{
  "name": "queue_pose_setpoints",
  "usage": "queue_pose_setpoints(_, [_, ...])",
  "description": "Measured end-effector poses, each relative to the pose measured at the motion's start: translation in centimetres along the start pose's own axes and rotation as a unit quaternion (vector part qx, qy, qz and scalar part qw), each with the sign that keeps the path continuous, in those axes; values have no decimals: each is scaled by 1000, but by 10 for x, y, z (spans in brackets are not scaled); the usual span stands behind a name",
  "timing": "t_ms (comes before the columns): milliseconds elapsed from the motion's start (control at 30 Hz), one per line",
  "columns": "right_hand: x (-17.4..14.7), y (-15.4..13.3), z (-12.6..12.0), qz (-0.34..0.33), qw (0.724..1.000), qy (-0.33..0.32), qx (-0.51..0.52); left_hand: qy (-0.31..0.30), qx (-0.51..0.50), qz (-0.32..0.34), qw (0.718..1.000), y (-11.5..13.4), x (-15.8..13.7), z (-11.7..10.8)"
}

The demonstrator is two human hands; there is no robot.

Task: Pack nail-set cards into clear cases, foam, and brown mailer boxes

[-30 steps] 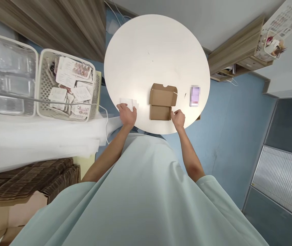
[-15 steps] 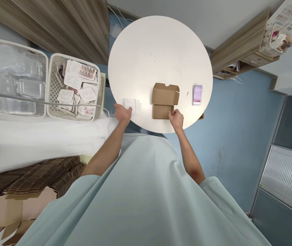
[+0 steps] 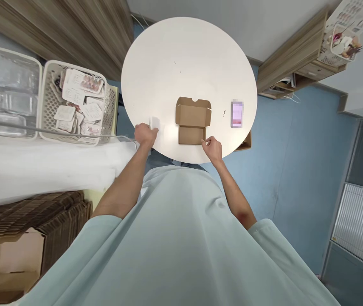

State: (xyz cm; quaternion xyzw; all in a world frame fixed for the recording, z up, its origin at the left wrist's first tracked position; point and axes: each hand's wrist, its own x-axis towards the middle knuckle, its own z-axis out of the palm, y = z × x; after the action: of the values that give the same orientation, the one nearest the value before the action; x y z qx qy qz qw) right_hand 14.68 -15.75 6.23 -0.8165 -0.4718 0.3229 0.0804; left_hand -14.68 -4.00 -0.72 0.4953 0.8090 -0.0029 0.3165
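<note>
On a round white table point(image 3: 187, 51) over a blue floor point(image 3: 264, 170), the right hand point(image 3: 213, 148) touches an open brown cardboard box point(image 3: 192, 135), its grip unclear; the left hand point(image 3: 145, 134) pinches a thin white sheet point(image 3: 155, 122).

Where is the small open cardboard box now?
In the head view, the box lies on the white table, towards the near edge, with the right hand at the box's lower right corner.
</note>
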Motion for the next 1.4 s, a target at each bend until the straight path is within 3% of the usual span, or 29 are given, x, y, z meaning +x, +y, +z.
queue_pose_setpoints(133, [2, 4, -3, -16, 998, -16, 50, -6, -75, -6, 997, 12, -27, -5])
queue_pose_setpoints(233, [6, 4, -5, -15, 985, -59, 163, -108, -193, 12, 975, 10, -50, -14])
queue_pose_setpoints(300, [9, 2, -4, -7, 959, -104, 263, -198, -276, 25, 940, 8, -65, -19])
queue_pose_setpoints(400, [14, -2, 0, -3, 898, -186, 399, -289, -349, 46, 890, 11, -79, -20])
queue_pose_setpoints(500, [19, -4, 7, 2, 864, -206, 459, -316, -349, 47, 881, 25, -85, -10])
queue_pose_setpoints(600, [27, -3, 16, 19, 881, -155, 446, -295, -319, 32, 900, 43, -85, 6])
queue_pose_setpoints(733, [42, 2, 28, 38, 924, -84, 371, -214, -259, 9, 942, 64, -81, 30])
queue_pose_setpoints(900, [59, 2, 38, 47, 964, -48, 256, -160, -128, 43, 978, 79, -70, 51])
queue_pose_setpoints(1100, [68, -4, 43, 24, 990, -40, 136, -146, -35, 56, 987, 86, -60, 73])
queue_pose_setpoints(1400, [74, 0, 50, -42, 995, -91, 25, -150, 62, 94, 982, 89, -60, 88])
